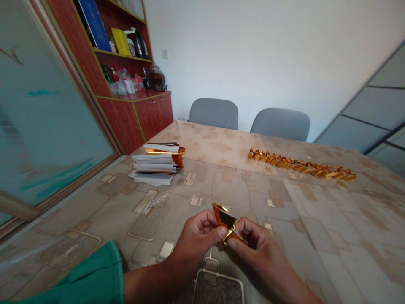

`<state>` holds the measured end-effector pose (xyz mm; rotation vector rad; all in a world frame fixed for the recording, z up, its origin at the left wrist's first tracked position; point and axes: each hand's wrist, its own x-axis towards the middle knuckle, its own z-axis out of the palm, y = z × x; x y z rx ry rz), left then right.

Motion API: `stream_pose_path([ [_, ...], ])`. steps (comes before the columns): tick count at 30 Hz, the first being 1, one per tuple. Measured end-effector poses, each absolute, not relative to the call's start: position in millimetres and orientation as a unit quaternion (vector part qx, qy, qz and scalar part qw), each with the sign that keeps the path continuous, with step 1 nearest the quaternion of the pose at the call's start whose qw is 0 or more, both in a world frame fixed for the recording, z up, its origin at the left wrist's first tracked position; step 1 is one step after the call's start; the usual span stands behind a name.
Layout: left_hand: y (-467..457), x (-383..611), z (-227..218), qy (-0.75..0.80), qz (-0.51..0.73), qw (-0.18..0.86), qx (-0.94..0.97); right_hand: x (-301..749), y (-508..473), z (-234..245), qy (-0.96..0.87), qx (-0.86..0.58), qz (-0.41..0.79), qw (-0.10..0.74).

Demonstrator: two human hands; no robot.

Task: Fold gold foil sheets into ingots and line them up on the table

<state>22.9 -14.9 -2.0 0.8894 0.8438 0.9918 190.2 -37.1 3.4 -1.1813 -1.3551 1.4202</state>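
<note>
A small folded piece of gold foil paper point(225, 217) is held between both hands above the near middle of the table. My left hand point(201, 232) pinches its left side with thumb and fingers. On the other side, my right hand point(255, 240) grips the lower right part, its thumb pressed near the bottom. The top of the foil flares into a dark, shiny pointed flap, while the lower part is squeezed narrow. My fingers hide some of its folds.
A stack of white-backed gold foil sheets point(155, 164) lies at the left of the patterned table point(177, 202). A long row of folded gold foil pieces point(300, 164) runs along the right. Two grey chairs point(213, 113) stand behind, with a red cabinet point(152, 112) at the back left.
</note>
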Motion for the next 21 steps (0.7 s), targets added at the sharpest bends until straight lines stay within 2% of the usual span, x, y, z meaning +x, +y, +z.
stream_pose_path([
  [14,-14.3,23.5,-6.5,0.376,0.446,0.701,0.410,185.5,-36.7,-4.4,-0.506,-0.467,0.557,0.464],
  [21,-13.5,19.0,-2.9,0.411,0.460,0.697,0.365,196.0,-30.3,0.1,-0.477,-0.417,0.632,0.446],
])
